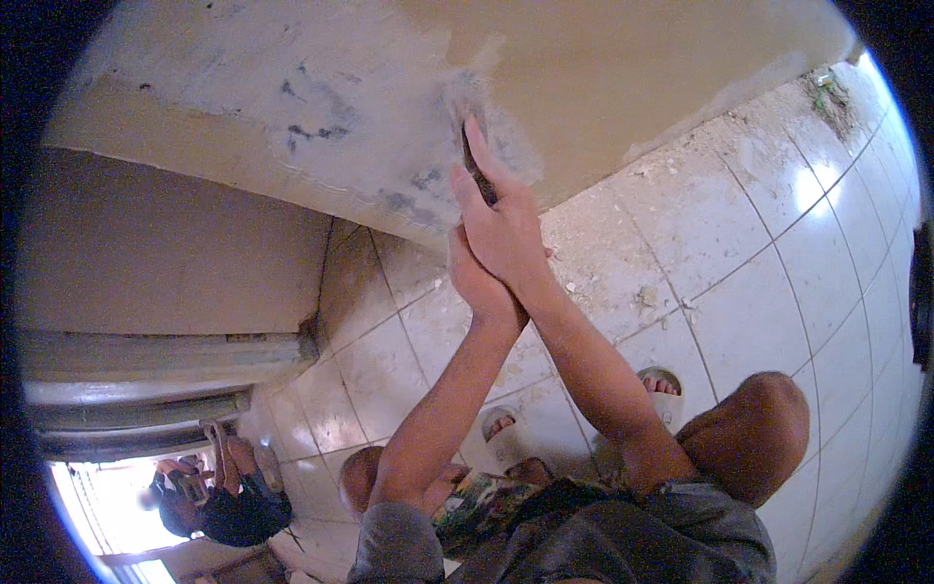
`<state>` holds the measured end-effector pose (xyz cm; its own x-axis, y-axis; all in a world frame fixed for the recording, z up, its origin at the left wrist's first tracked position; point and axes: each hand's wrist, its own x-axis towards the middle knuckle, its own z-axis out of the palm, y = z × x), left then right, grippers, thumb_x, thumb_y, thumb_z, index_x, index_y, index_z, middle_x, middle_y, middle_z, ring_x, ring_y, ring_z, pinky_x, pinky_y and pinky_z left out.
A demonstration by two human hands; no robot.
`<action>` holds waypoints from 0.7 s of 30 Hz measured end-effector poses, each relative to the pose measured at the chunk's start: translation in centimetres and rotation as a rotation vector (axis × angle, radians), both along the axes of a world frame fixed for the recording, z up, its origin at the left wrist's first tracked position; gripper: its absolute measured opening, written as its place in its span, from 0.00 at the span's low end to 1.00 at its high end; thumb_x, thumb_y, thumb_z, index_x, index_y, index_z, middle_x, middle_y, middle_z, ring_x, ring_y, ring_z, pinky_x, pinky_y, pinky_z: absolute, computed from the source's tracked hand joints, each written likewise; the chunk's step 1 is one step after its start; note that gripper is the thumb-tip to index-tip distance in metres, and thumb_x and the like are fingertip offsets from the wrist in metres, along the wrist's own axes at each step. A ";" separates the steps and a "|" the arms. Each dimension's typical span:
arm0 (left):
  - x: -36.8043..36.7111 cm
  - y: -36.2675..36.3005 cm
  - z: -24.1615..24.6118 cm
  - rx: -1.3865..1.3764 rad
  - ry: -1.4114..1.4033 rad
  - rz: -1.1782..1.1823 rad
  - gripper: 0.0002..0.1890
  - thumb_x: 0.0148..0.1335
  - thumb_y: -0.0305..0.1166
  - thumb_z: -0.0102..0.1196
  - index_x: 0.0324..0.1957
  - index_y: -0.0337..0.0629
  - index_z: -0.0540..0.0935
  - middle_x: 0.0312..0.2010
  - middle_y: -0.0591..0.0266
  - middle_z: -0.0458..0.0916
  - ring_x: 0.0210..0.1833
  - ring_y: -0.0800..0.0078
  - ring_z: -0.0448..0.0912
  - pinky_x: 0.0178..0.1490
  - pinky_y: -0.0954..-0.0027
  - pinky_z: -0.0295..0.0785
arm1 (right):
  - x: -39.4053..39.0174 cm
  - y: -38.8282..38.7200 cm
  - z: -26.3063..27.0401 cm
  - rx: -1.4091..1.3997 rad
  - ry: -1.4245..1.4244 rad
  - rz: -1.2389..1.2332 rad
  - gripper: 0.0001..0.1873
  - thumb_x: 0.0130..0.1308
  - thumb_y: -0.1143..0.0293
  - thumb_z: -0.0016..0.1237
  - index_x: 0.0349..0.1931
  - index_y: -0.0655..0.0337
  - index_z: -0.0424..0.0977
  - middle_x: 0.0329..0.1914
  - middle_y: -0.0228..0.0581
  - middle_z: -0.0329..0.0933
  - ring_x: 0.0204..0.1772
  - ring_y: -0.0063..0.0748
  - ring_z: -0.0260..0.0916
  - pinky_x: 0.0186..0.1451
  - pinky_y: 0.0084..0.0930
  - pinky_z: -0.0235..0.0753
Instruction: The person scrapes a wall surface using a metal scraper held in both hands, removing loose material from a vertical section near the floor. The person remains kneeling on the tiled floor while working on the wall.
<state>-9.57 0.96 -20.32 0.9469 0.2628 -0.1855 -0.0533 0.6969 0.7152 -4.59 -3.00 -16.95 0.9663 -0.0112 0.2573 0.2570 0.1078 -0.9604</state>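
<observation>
My right hand (503, 219) grips a dark, narrow hand tool (478, 171), probably a scraper, with the thumb and a finger stretched along it. Its far end meets a pale, worn patch of the painted wall (584, 80). Close under the right hand, pressed against its heel, is my left hand (481, 281). Most of the left fingers are hidden, so whether they hold the tool's handle or the right hand cannot be told. Grey and dark marks spot the bare patch around the tool, with tan paint beside it.
Crumbs and flakes lie on the white tiled floor (744, 292) along the wall's foot. A wall corner (445, 252) stands just left of the hands. Another person (233, 504) crouches at lower left near a bright opening. My sandalled feet (660, 387) are below the arms.
</observation>
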 end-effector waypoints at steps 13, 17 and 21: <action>1.0 0.3 1.5 -0.065 0.078 -0.033 0.20 0.64 0.48 0.31 0.47 0.45 0.67 0.40 0.54 0.73 0.35 0.53 0.76 0.33 0.54 0.76 | 0.4 -0.1 1.7 -0.068 0.053 0.033 0.29 0.62 0.68 0.42 0.65 0.47 0.54 0.44 0.63 0.72 0.45 0.56 0.74 0.46 0.33 0.71; 1.2 0.4 1.8 -0.081 0.066 -0.042 0.21 0.64 0.49 0.31 0.46 0.45 0.68 0.38 0.55 0.73 0.34 0.54 0.76 0.34 0.56 0.76 | 1.0 1.0 0.7 -0.004 -0.024 -0.055 0.26 0.63 0.69 0.44 0.63 0.49 0.58 0.17 0.30 0.58 0.24 0.17 0.53 0.27 0.18 0.61; 1.0 0.1 2.6 -0.026 0.108 0.037 0.21 0.63 0.49 0.32 0.45 0.44 0.68 0.35 0.56 0.73 0.33 0.57 0.76 0.34 0.59 0.75 | 0.8 1.1 1.1 -0.007 0.051 -0.013 0.26 0.63 0.69 0.44 0.63 0.49 0.58 0.20 0.24 0.60 0.25 0.16 0.54 0.27 0.17 0.61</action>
